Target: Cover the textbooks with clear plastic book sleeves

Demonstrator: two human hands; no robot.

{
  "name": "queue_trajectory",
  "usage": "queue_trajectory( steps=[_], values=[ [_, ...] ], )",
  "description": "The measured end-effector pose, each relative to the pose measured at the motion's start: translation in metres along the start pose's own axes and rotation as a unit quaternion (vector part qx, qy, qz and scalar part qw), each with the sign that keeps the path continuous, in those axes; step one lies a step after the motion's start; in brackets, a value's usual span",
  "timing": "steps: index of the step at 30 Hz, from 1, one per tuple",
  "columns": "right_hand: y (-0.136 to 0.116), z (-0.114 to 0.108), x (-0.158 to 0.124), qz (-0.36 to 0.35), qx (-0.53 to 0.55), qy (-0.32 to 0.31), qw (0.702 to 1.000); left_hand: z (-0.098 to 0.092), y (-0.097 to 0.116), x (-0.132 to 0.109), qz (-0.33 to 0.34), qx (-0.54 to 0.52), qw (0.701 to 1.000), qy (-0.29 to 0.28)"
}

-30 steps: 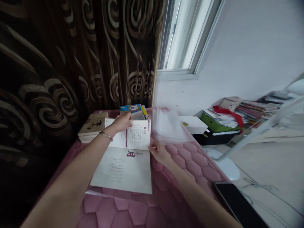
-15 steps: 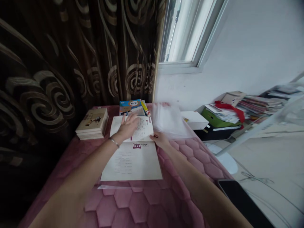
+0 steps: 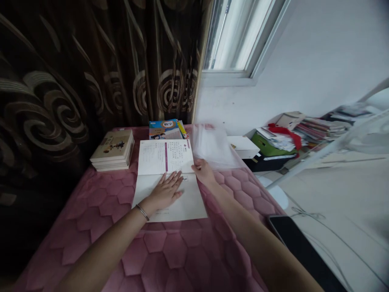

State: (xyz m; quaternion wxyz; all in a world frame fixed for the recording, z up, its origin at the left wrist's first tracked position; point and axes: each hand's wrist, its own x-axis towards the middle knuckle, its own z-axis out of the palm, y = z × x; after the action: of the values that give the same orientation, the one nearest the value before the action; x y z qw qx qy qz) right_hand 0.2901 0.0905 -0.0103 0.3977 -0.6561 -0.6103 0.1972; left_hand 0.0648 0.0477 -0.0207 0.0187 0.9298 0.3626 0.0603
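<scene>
An open book (image 3: 152, 156) with printed white pages lies on the pink quilted cover (image 3: 170, 251), its fold running crosswise. My left hand (image 3: 165, 190), a bracelet at the wrist, rests flat on the nearer page with fingers spread, just below the fold. At the book's right edge, by the fold, my right hand (image 3: 203, 170) is closed, pinching the page edge between thumb and fingers. A clear plastic sheet shows faintly under the book's near edge.
Left of the book stands a stack of books (image 3: 114, 150). Behind it lies a blue textbook (image 3: 165, 129). Clear plastic covers (image 3: 214, 146) lie to the right, near a white box (image 3: 244, 147). A dark phone-like slab (image 3: 300, 247) lies at the lower right.
My left hand has come down from the far page to the nearer page and now lies flat there. My right hand stays at the book's right edge. The view has shifted slightly.
</scene>
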Motion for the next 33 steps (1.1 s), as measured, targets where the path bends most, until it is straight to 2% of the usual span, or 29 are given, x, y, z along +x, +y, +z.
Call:
queue_trajectory(
  steps=[3, 8, 10, 12, 14, 16, 20, 24, 27, 33],
  values=[
    [-0.002, -0.012, -0.025, -0.030, 0.013, 0.010, 0.999, 0.001, 0.002, 0.000, -0.003, 0.000, 1.000, -0.001],
    [-0.003, -0.038, -0.079, -0.144, 0.023, -0.107, 0.984, -0.009, 0.007, 0.003, -0.022, -0.030, 0.998, -0.041],
    [0.000, -0.044, -0.099, -0.198, -0.012, -0.138, 0.970, -0.016, 0.005, 0.002, -0.014, -0.049, 0.996, -0.071],
    [0.005, -0.047, -0.116, -0.224, -0.059, -0.150, 0.961, -0.024, 0.001, -0.005, -0.002, -0.072, 0.992, -0.106],
    [0.011, -0.048, -0.127, -0.224, -0.094, -0.146, 0.959, -0.032, -0.007, -0.022, 0.006, -0.098, 0.986, -0.133],
    [0.014, -0.049, -0.131, -0.224, -0.108, -0.143, 0.958, -0.039, -0.016, -0.047, 0.003, -0.127, 0.982, -0.137],
    [0.011, -0.054, -0.131, -0.229, -0.116, -0.148, 0.955, -0.049, -0.034, -0.111, -0.032, -0.199, 0.976, -0.079],
    [0.006, -0.062, -0.141, -0.247, -0.094, -0.197, 0.944, -0.059, -0.035, -0.161, -0.091, -0.253, 0.962, -0.039],
    [0.004, -0.070, -0.153, -0.238, -0.074, -0.241, 0.938, -0.064, -0.026, -0.179, -0.109, -0.271, 0.956, -0.028],
    [-0.004, -0.085, -0.171, -0.252, -0.071, -0.262, 0.929, -0.069, -0.008, -0.190, -0.135, -0.276, 0.951, -0.028]
  ],
)
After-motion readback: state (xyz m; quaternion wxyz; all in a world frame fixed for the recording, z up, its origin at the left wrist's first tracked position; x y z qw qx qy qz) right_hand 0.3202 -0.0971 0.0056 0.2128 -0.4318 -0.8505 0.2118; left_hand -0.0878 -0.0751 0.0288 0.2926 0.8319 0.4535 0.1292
